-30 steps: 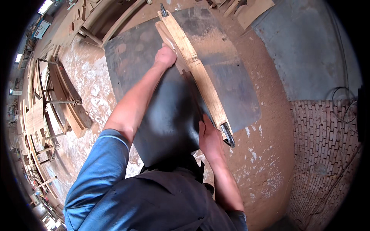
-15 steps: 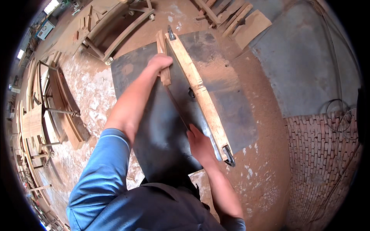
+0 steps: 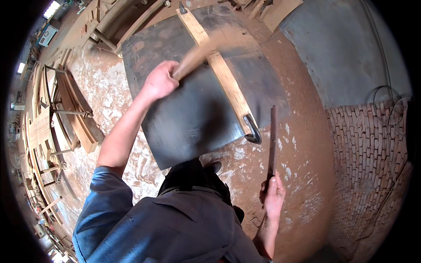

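My left hand (image 3: 162,79) is closed on a wooden piece (image 3: 194,57), smeared by motion, raised over the left side of a large dark metal sheet (image 3: 177,125). A long pale timber (image 3: 230,85) lies across the sheet, with a black metal clamp (image 3: 252,129) at its near end and another (image 3: 182,8) at its far end. My right hand (image 3: 273,193) is closed around a long, thin dark bar (image 3: 272,140) held upward along the sheet's right side, clear of the timber. Part of the wooden piece's shape is too blurred to tell.
At the left stand racks of curved boards (image 3: 76,114). Wooden frames on casters (image 3: 105,41) and offcuts (image 3: 280,15) lie beyond the sheet. At the right are a grey floor section (image 3: 346,52), a coiled cable (image 3: 386,105) and brick paving (image 3: 364,166). My shoe shows below the sheet.
My left hand has drawn the wooden piece away from beside the timber and swung it leftward and nearer, tilting it. My right hand has carried the dark bar rightward, off the sheet.
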A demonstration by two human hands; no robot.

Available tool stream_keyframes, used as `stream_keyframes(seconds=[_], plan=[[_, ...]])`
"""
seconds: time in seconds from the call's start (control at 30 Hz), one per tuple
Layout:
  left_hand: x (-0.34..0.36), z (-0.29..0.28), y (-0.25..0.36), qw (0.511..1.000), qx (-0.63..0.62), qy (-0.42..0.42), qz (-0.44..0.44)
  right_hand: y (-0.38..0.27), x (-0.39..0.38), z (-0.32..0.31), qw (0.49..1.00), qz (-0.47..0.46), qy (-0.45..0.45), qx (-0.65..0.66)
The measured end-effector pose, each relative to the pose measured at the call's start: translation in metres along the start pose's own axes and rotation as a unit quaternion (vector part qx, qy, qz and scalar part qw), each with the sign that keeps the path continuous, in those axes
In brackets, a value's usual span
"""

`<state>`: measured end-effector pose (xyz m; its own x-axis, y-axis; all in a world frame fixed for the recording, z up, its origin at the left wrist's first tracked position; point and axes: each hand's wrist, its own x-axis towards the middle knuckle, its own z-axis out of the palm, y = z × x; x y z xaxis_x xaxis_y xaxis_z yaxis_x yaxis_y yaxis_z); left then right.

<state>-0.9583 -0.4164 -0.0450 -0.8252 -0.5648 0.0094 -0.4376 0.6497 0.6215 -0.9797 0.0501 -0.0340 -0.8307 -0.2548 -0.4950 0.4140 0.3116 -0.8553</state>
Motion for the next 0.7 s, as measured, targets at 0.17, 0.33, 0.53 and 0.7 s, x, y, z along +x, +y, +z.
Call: stream_keyframes(seconds=[0.17, 0.33, 0.53, 0.7], plan=[[-0.045, 0.075, 0.048, 0.954, 0.19, -0.055, 0.226, 0.008, -0.035, -0.037, 1.0, 0.026, 0.007, -0.009], [-0.048, 0.146, 0.04, 0.954, 0.191, 0.069, 0.222, 0.049, -0.063, -0.051, 1.0, 0.018, -0.011, -0.001], [-0.083, 0.152, 0.077, 0.983, -0.024, -0.053, -0.172, 0.063, -0.078, -0.051, 0.991, 0.024, -0.062, -0.114], [-0.073, 0.18, 0.093, 0.98, -0.036, -0.069, -0.185, 0.055, -0.065, -0.049, 0.968, 0.014, -0.066, -0.242]])
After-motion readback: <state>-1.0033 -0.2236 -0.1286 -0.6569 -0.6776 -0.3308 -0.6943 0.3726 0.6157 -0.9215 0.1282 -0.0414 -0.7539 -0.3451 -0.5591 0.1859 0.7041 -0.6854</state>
